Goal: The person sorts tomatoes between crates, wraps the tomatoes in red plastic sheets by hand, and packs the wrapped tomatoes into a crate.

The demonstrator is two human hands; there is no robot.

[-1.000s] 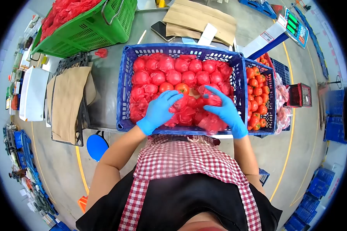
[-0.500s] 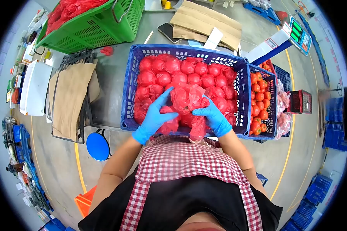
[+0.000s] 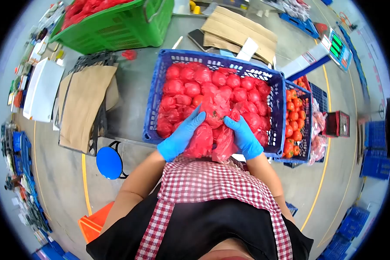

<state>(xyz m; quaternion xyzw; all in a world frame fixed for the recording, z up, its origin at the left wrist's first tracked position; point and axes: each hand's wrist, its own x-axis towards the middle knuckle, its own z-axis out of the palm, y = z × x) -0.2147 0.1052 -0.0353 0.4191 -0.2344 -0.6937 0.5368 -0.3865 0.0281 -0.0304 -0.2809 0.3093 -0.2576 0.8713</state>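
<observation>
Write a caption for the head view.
Gloved left hand and right hand hold red plastic over a blue crate of red-wrapped tomatoes.

Yellow lines (image 3: 86, 186) cross the smooth grey floor (image 3: 60, 173). A round blue stool (image 3: 109, 163) stands beside the grey metal worktop (image 3: 132, 95).

Blue crate (image 3: 154, 102) serving as landmark. Left of crate: metal tabletop (image 3: 131, 97) offering open passage, brown paper (image 3: 81, 110) bounding its outer side. Above crate's far rows of red wraps (image 3: 190, 89): air lying open. Over crate's near middle: left hand (image 3: 182, 136), right hand (image 3: 244, 136) and red bundle (image 3: 216, 108) blocking descent. Beyond far rim: cardboard (image 3: 247, 32) and white card (image 3: 248, 48) cluttering approach. Off crate's far right corner: scale (image 3: 305, 60) obstructing. Along crate's right side: tomato crate (image 3: 308, 130) crowding wall.
</observation>
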